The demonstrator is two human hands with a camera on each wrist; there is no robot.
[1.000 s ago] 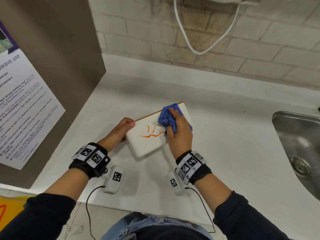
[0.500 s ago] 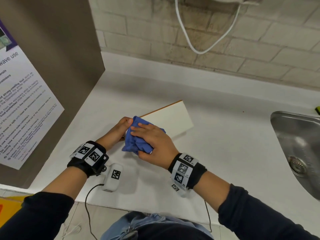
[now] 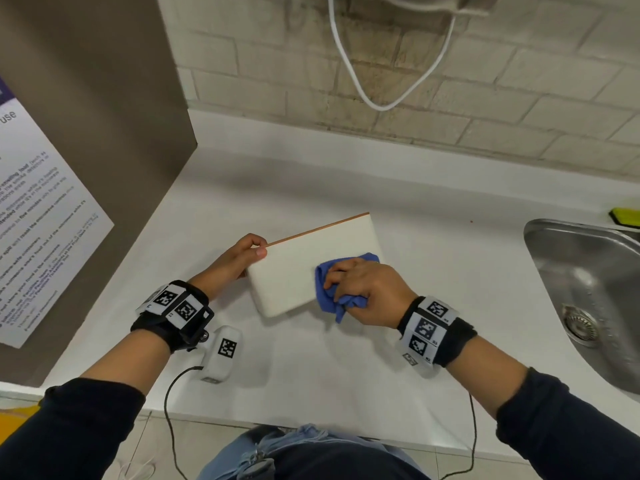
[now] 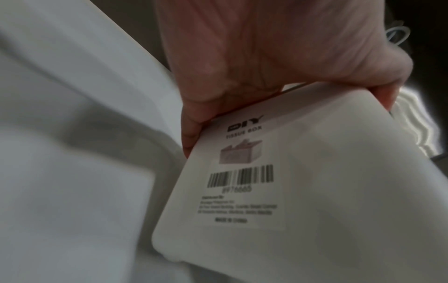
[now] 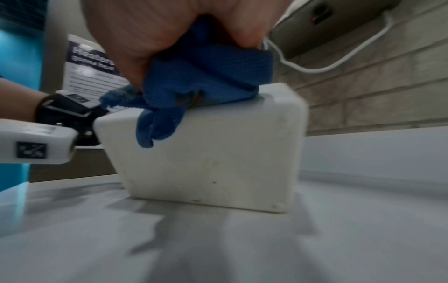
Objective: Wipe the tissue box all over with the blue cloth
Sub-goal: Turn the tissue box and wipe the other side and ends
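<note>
The white tissue box [image 3: 304,268] stands tilted on the white counter, a thin orange edge along its far side. My left hand [image 3: 239,258] grips its left end, thumb on the upper face. In the left wrist view the box [image 4: 327,181] shows a barcode label, with my left hand [image 4: 278,63] curled over its top edge. My right hand [image 3: 363,292] clutches the bunched blue cloth [image 3: 332,289] and presses it on the box's right end. In the right wrist view the cloth [image 5: 198,80] drapes over the box's [image 5: 218,157] top edge under my right hand [image 5: 155,34].
A steel sink [image 3: 588,292] lies at the right, a yellow-green sponge [image 3: 625,216] behind it. A brown panel with a printed notice [image 3: 38,216] stands at the left. A white cable [image 3: 381,81] hangs on the brick wall. The counter's front edge is near my body.
The orange scribble seen a second ago no longer shows on the box's upper face. My right hand swept the cloth from the far end to the left, then to the right end.
</note>
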